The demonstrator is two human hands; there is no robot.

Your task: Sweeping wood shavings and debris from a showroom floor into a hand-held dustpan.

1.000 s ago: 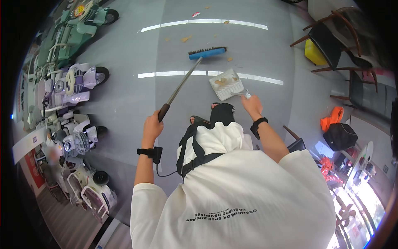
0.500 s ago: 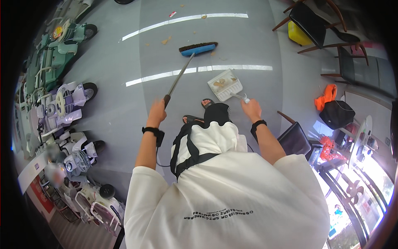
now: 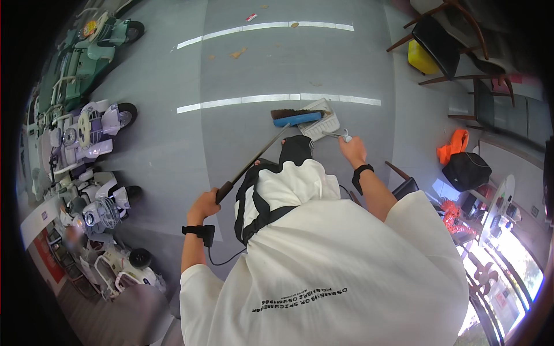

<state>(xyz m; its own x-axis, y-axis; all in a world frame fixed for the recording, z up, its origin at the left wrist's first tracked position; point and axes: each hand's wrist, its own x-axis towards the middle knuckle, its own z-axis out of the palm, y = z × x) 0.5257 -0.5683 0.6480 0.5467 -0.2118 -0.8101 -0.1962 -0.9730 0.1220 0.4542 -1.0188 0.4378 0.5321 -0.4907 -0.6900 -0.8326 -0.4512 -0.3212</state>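
Observation:
My left hand (image 3: 205, 204) is closed round the dark grip of a long-handled broom (image 3: 297, 119). The broom's blue head with brown bristles lies partly over the left side of a white dustpan (image 3: 326, 123). My right hand (image 3: 353, 150) is closed round the dustpan's handle, holding the pan on the grey floor just ahead of my feet. The broom head hides much of what lies in the pan. Beyond the two tools, dry leaf scraps (image 3: 238, 53) and a small red-and-white piece of litter (image 3: 251, 18) lie on the floor.
Scooters line the left, among them a purple-and-white one (image 3: 92, 135) and a green one (image 3: 86, 66). On the right are dark chairs (image 3: 437, 43), a yellow bin (image 3: 421, 57), a black bag (image 3: 466, 171) and an orange cloth (image 3: 454, 146). White stripes (image 3: 254, 100) cross the floor.
The broom head has come from beyond the nearer white stripe back onto the dustpan. My left hand has moved back toward my body. The dustpan and right hand have hardly moved.

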